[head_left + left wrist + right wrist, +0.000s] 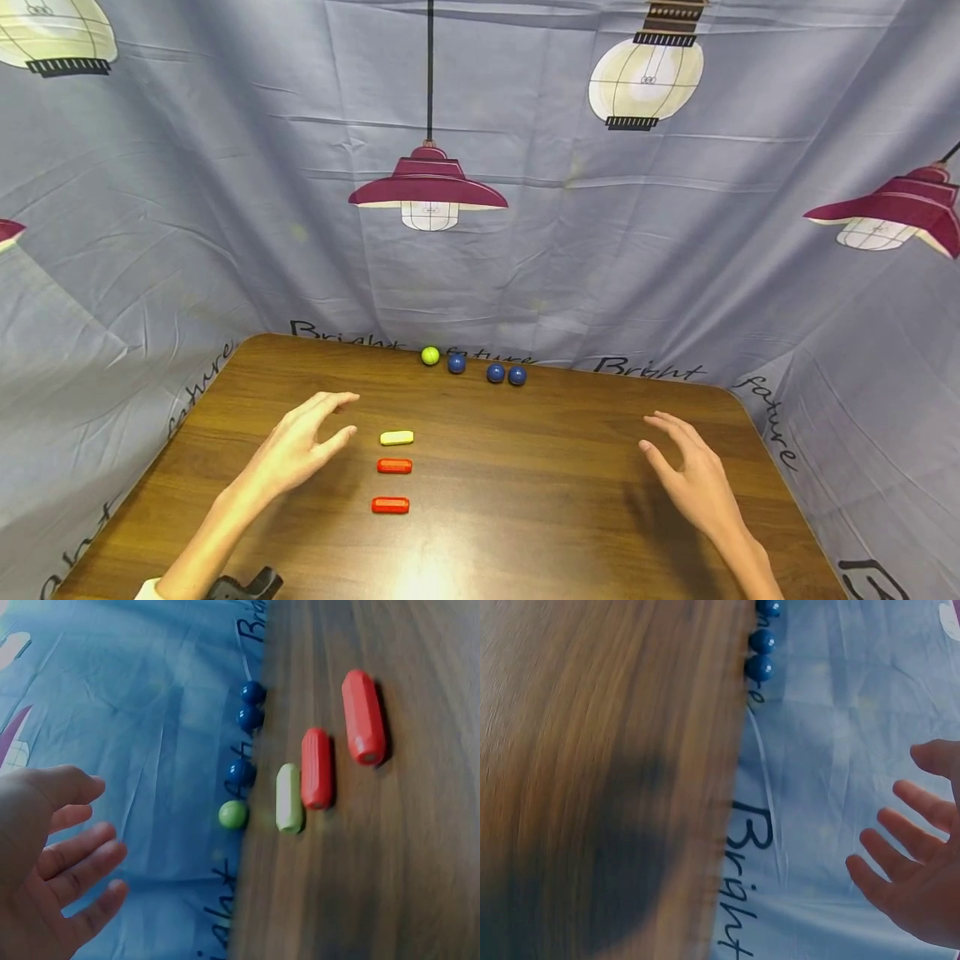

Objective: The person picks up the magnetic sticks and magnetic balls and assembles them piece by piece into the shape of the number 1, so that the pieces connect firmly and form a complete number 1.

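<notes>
My left hand point(300, 442) hovers over the left part of the table, fingers relaxed and holding nothing. Just right of it lie a short yellow faceted stick point(397, 437) and two red faceted sticks, a nearer one point(391, 505) and a middle one point(394, 466), lined up one before another. The left wrist view shows the yellow stick point(289, 798) beside the middle red stick point(317, 769). Over the table's right side my right hand point(693, 479) is held up with spread, loosely bent fingers and nothing in it, its shadow on the wood below.
Along the back edge of the wooden table point(540, 467) sit a yellow-green ball point(430, 356) and three blue balls, one of them point(457, 363) next to it. A grey-blue curtain point(480, 275) printed with lamps surrounds the table. A black object point(258, 585) shows by the left forearm.
</notes>
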`<state>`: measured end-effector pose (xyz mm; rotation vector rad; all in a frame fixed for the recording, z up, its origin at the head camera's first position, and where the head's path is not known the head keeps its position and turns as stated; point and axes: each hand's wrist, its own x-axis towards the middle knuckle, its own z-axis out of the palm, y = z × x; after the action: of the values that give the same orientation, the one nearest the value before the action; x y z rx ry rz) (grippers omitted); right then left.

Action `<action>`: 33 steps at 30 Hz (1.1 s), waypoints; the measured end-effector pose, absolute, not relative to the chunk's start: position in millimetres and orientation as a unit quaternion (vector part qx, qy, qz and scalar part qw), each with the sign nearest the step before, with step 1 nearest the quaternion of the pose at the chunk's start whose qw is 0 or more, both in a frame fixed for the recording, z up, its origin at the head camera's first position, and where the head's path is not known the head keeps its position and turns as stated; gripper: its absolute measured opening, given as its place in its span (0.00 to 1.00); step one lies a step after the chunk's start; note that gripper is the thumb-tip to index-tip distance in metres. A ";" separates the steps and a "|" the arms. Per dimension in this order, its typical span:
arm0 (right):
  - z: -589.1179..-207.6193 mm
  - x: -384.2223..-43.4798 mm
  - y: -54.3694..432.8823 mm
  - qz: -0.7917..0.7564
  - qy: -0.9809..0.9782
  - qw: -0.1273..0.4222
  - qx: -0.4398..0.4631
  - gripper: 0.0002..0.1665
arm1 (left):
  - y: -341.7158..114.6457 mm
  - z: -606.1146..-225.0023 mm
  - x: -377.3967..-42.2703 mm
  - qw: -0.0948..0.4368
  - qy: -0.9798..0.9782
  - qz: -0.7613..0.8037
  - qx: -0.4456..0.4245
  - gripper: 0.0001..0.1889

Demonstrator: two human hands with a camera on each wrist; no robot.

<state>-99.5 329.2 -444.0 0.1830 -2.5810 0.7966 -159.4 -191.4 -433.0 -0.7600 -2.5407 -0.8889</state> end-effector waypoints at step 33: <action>-470.7 -133.9 294.7 0.448 -0.881 0.142 0.045 0.13 | -151.9 -511.5 -128.1 0.034 -0.862 -0.414 -0.291 0.12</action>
<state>-133.9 294.7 -470.7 0.1294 -2.5439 1.2940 -128.1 -151.9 -511.5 -0.8937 -2.6510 -1.2734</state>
